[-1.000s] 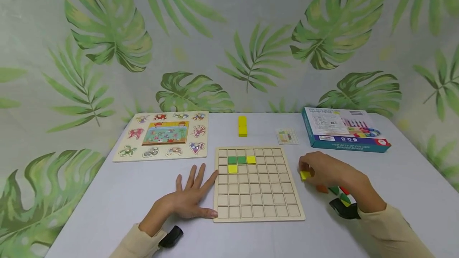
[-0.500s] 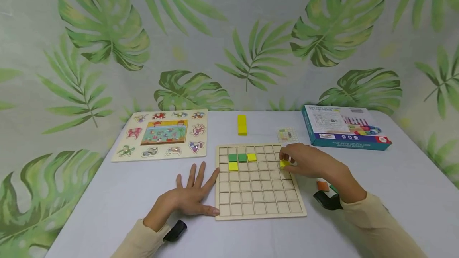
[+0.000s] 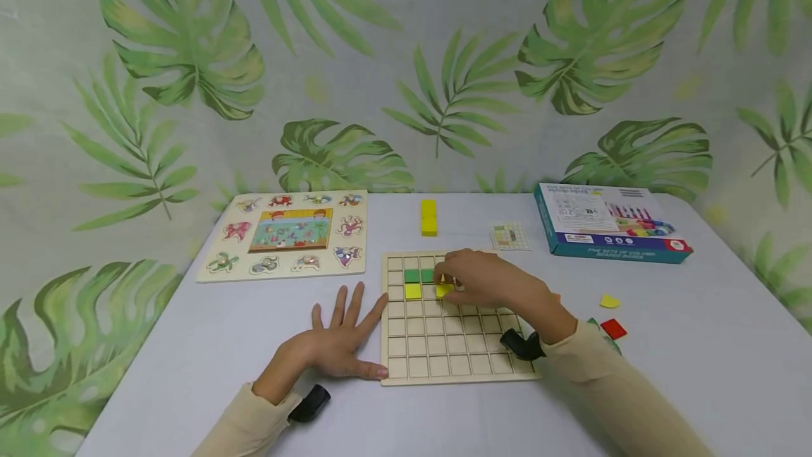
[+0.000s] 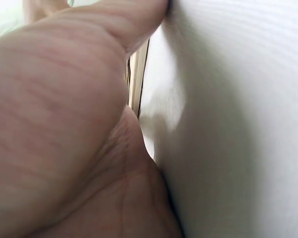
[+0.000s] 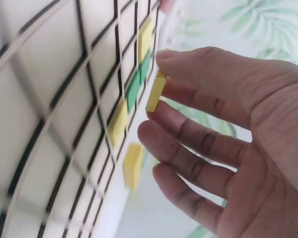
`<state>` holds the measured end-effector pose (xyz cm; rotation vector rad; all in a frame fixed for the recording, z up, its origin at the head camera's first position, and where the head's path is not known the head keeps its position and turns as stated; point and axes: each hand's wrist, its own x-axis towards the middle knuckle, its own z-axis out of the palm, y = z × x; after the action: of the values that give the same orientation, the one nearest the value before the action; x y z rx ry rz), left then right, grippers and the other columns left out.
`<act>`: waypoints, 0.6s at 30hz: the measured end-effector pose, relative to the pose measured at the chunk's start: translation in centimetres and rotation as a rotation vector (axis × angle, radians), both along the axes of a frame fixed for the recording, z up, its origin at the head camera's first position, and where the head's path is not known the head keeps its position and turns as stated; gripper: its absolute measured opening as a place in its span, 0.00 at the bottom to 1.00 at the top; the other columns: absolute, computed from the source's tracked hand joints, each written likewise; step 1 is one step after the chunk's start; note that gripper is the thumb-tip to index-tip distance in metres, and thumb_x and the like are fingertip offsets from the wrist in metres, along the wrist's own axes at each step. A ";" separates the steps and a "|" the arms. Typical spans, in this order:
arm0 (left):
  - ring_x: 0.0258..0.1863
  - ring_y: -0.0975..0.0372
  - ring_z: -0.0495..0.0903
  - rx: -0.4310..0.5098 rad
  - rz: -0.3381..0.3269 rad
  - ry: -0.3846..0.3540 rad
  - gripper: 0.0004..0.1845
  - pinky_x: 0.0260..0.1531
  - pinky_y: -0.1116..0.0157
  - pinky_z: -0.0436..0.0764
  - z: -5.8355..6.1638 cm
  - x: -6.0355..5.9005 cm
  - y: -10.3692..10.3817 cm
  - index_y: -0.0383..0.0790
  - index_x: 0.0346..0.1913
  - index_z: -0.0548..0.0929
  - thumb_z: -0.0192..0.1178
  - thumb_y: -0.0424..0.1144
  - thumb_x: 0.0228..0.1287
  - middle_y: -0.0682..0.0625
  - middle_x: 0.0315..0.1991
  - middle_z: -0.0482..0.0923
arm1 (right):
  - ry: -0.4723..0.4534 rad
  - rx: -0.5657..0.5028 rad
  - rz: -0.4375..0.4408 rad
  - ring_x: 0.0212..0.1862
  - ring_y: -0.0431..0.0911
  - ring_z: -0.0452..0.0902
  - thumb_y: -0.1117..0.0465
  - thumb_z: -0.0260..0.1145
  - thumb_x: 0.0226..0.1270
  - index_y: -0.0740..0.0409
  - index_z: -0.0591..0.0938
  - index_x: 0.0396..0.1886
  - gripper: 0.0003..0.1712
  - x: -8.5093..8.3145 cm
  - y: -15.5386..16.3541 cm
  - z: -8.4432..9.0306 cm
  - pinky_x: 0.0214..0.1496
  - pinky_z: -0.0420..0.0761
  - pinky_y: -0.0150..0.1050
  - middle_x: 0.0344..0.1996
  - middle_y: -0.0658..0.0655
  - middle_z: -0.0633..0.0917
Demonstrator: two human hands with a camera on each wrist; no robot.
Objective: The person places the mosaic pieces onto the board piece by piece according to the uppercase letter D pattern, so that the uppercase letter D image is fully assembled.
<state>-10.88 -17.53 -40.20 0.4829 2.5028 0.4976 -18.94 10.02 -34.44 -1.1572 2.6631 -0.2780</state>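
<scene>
A wooden grid board (image 3: pixel 419 348) lies on the white table. My right hand (image 3: pixel 488 281) pinches a square yellow tile (image 5: pixel 155 94) between thumb and fingers, above the board's upper part. Two green tiles (image 3: pixel 412 276) sit in a row of cells, with a yellow tile (image 3: pixel 413 291) below the left one. Another yellow tile (image 5: pixel 118 121) next to the greens shows in the right wrist view; in the head view my fingers mostly cover it. My left hand (image 3: pixel 342 348) rests on the table, fingers spread, thumb and index fingertips at the board's left edge.
Loose pieces lie right of the board: a yellow rounded one (image 3: pixel 610 301), a red one (image 3: pixel 613 328) and others partly behind my forearm. Behind stand a yellow block (image 3: pixel 428 218), a pattern card (image 3: pixel 510 236), a boxed set (image 3: pixel 618 252) and an animal puzzle (image 3: pixel 216 277).
My right hand has carried the yellow tile leftward from the loose pieces to over the upper board. The left hand stays in place. More loose pieces are uncovered at the right.
</scene>
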 end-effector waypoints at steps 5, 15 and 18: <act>0.77 0.41 0.16 -0.028 0.011 0.009 0.63 0.64 0.27 0.26 0.9 0.2 0.4 0.58 0.81 0.35 0.62 0.74 0.53 0.38 0.80 0.17 | -0.003 -0.028 0.029 0.42 0.44 0.80 0.58 0.72 0.65 0.54 0.85 0.46 0.12 0.2 -2.1 -0.3 0.46 0.81 0.40 0.40 0.51 0.86; 0.76 0.41 0.16 -0.027 0.007 0.017 0.62 0.64 0.26 0.27 1.4 0.4 0.3 0.57 0.81 0.34 0.63 0.72 0.55 0.38 0.79 0.17 | 0.065 -0.023 0.043 0.37 0.38 0.78 0.56 0.74 0.63 0.51 0.85 0.41 0.09 1.2 -4.2 -1.9 0.43 0.80 0.37 0.36 0.47 0.85; 0.76 0.40 0.16 -0.030 0.005 0.012 0.62 0.64 0.26 0.27 1.3 0.4 0.3 0.57 0.81 0.35 0.63 0.72 0.56 0.38 0.79 0.17 | 0.082 -0.010 0.028 0.35 0.38 0.77 0.56 0.75 0.62 0.50 0.85 0.41 0.10 1.6 -4.5 -2.2 0.41 0.80 0.36 0.35 0.46 0.84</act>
<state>-10.45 -17.24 -38.94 0.4699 2.5196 0.4592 -17.38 5.53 -36.63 -1.2336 2.7158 -0.2448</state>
